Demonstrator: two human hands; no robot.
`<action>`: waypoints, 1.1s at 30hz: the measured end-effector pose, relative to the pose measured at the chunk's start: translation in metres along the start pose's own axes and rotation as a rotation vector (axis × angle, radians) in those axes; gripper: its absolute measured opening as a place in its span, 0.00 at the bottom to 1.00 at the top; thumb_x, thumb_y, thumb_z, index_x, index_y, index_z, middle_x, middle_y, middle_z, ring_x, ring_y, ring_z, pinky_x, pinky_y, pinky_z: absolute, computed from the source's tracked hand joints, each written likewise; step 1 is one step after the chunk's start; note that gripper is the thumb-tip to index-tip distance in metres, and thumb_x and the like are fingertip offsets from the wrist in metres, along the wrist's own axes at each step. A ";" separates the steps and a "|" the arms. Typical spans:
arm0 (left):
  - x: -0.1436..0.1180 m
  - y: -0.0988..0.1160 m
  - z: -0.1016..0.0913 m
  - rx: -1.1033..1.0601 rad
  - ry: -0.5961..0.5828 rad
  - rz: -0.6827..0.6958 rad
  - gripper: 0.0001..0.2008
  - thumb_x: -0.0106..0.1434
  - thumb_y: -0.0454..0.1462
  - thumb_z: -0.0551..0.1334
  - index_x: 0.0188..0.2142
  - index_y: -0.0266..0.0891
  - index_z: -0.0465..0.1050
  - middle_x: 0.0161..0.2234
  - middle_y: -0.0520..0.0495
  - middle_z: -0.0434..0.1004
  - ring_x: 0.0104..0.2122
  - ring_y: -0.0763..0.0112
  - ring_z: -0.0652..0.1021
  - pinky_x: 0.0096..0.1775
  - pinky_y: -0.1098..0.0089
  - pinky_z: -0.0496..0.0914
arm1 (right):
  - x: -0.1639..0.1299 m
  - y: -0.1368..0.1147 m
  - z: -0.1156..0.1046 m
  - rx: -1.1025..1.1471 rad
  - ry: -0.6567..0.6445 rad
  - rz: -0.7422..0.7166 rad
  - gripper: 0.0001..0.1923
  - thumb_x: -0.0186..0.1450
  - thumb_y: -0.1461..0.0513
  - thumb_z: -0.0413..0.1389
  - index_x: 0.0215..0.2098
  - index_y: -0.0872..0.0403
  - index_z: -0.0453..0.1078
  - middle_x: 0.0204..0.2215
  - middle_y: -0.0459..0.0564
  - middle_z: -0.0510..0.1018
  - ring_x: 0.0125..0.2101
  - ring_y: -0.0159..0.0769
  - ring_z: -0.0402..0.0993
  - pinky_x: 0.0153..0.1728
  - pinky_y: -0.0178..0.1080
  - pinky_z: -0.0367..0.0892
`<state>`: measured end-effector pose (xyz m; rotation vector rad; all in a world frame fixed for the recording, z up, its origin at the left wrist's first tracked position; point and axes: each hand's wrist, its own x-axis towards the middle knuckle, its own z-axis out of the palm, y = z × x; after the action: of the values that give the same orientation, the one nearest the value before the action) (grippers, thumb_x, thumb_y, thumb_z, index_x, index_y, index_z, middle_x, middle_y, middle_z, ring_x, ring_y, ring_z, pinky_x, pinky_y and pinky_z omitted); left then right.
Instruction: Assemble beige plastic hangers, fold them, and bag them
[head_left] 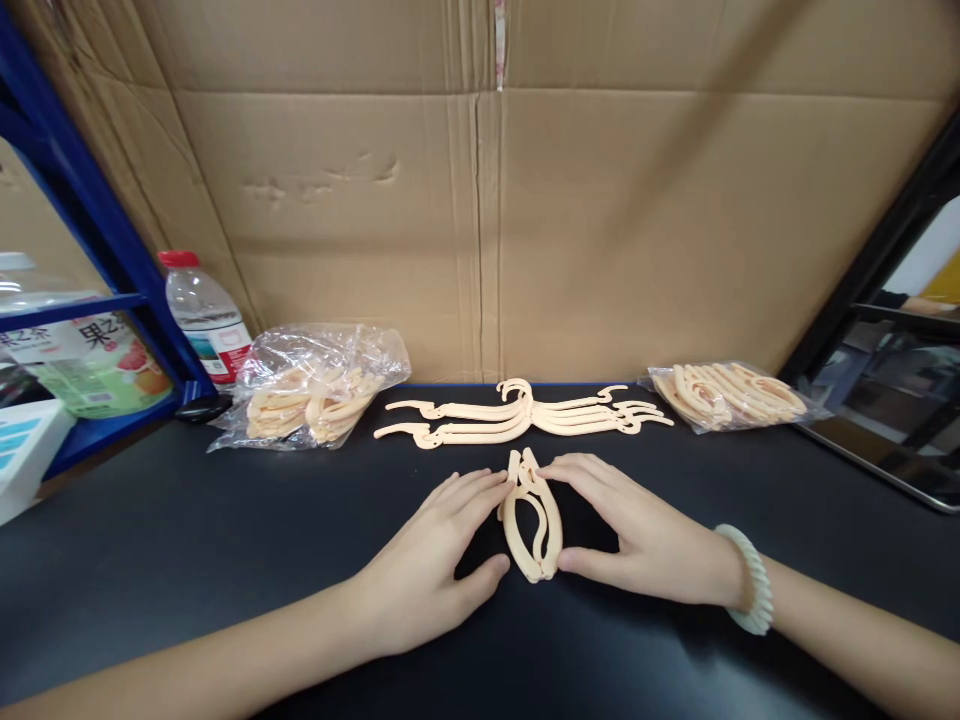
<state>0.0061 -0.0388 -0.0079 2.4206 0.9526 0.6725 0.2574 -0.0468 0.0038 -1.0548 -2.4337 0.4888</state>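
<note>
A folded cream plastic folding hanger (553, 520) lies on the black table between my hands, its two arms swung together and its hook curled inside. On its left, my left hand (442, 550) presses the fingertips against the upper end, with the thumb by the lower left edge. My right hand (630, 525) holds the other side, fingertips at the upper right and thumb at the lower right edge. Behind it, several unfolded folding hangers (487, 432) lie stacked with their arms spread and hooks together.
A clear plastic bag of folded hangers (315, 400) sits at the back left, another bag of hangers (727, 395) at the back right. A red-capped bottle (206, 320) stands by a blue rack (142, 250). Cardboard (360, 200) walls off the back; a black-framed rack (862, 300) is at right.
</note>
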 end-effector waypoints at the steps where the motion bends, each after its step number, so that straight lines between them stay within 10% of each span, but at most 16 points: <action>1: 0.000 0.002 -0.001 0.011 0.001 0.002 0.28 0.60 0.36 0.61 0.60 0.46 0.62 0.60 0.43 0.65 0.60 0.53 0.64 0.61 0.50 0.55 | 0.000 -0.002 -0.001 -0.001 0.017 0.002 0.29 0.61 0.52 0.59 0.57 0.53 0.61 0.53 0.56 0.69 0.53 0.45 0.64 0.55 0.48 0.62; 7: 0.000 0.008 -0.004 0.071 -0.015 0.011 0.22 0.60 0.36 0.61 0.54 0.44 0.65 0.53 0.42 0.69 0.53 0.56 0.69 0.57 0.54 0.61 | 0.001 -0.005 -0.002 -0.010 0.000 -0.065 0.13 0.62 0.60 0.58 0.46 0.52 0.69 0.42 0.51 0.74 0.46 0.41 0.67 0.49 0.45 0.64; 33: 0.002 -0.002 -0.006 0.243 -0.014 0.048 0.22 0.63 0.37 0.60 0.56 0.43 0.61 0.56 0.44 0.67 0.55 0.61 0.68 0.57 0.57 0.64 | -0.001 0.005 -0.001 0.006 -0.065 -0.079 0.23 0.65 0.62 0.54 0.59 0.51 0.62 0.50 0.53 0.69 0.52 0.39 0.63 0.56 0.44 0.61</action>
<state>0.0031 -0.0341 -0.0042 2.6630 1.0258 0.5844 0.2616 -0.0446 0.0021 -0.9505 -2.5181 0.5114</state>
